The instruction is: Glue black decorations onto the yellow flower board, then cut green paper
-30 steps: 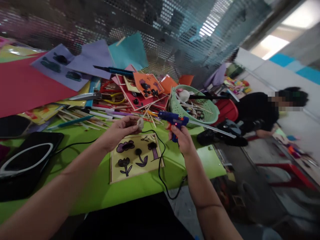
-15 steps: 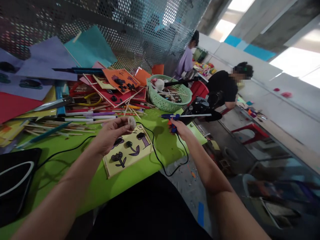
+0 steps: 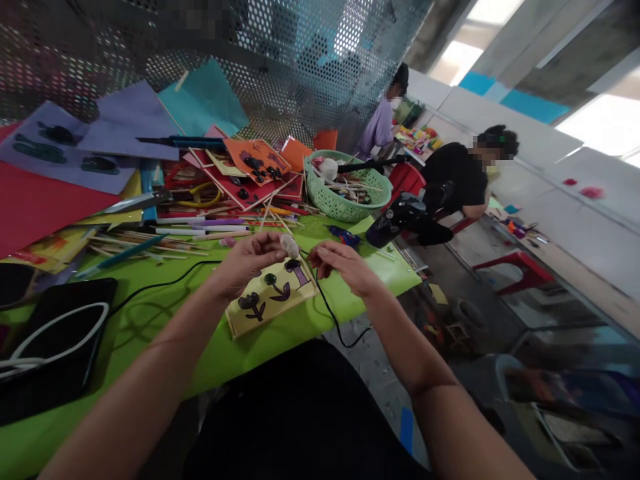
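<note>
Between the fingertips of my left hand (image 3: 255, 260) is a small whitish stone (image 3: 289, 246), held above a yellow card (image 3: 280, 308). The card bears dark flower shapes with black and green stones on them. Just right of the whitish stone, my right hand (image 3: 340, 265) has its fingers curled close together; whatever they may hold is too small or hidden to tell. Behind my right hand, a blue glue gun (image 3: 343, 235) lies on the green table (image 3: 195, 353), its black cord running beside the card.
A green basket (image 3: 345, 210) of sticks stands behind the glue gun. Pens, scissors (image 3: 133, 203) and coloured papers (image 3: 204, 100) pile up at the back left. A black tablet (image 3: 65, 333) lies left. Two people sit beyond, at right.
My right hand has let go of the glue gun, which now lies on the table, and has moved left toward the whitish stone. The view has shifted slightly.
</note>
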`<state>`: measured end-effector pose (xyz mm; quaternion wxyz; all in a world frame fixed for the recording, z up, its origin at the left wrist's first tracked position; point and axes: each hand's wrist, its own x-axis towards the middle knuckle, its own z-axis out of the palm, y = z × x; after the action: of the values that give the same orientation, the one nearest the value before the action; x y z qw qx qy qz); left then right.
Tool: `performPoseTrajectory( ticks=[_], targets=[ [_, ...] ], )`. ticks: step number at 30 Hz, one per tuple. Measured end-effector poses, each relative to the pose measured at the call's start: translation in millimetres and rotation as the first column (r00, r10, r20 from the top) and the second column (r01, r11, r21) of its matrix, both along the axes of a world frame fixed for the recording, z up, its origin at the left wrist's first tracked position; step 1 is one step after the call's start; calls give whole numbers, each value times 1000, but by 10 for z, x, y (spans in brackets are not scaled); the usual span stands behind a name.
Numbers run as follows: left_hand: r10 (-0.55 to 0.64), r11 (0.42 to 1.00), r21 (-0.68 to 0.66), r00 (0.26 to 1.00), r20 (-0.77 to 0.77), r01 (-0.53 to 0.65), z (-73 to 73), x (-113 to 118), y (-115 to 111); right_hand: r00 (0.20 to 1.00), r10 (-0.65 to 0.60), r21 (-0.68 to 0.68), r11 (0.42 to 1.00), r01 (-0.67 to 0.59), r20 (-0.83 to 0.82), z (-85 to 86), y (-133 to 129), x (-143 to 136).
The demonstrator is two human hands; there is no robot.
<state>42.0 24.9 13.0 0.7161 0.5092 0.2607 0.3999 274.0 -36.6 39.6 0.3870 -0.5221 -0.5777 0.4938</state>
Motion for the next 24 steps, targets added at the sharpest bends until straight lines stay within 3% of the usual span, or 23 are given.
performPoseTrajectory(
  ticks=[4,11,18,24],
  targets=[
    [-24,999,39,999,31,23,51,23,-41,961,25,-81,995,-49,-274,-131,87,-331],
    [-24,995,98,999,47,20,28,17,-27,881,-64,-196,980,-33,-469,-289,148,-406],
    [-85,978,186,995,-41,92,-30,0,-9,850,-22,-255,958,-133,-526,-313,104,-332],
    [-107,960,246,987,-118,134,-57,8,-19,865,8,-234,961,-145,-502,-299,33,-284]
  ],
)
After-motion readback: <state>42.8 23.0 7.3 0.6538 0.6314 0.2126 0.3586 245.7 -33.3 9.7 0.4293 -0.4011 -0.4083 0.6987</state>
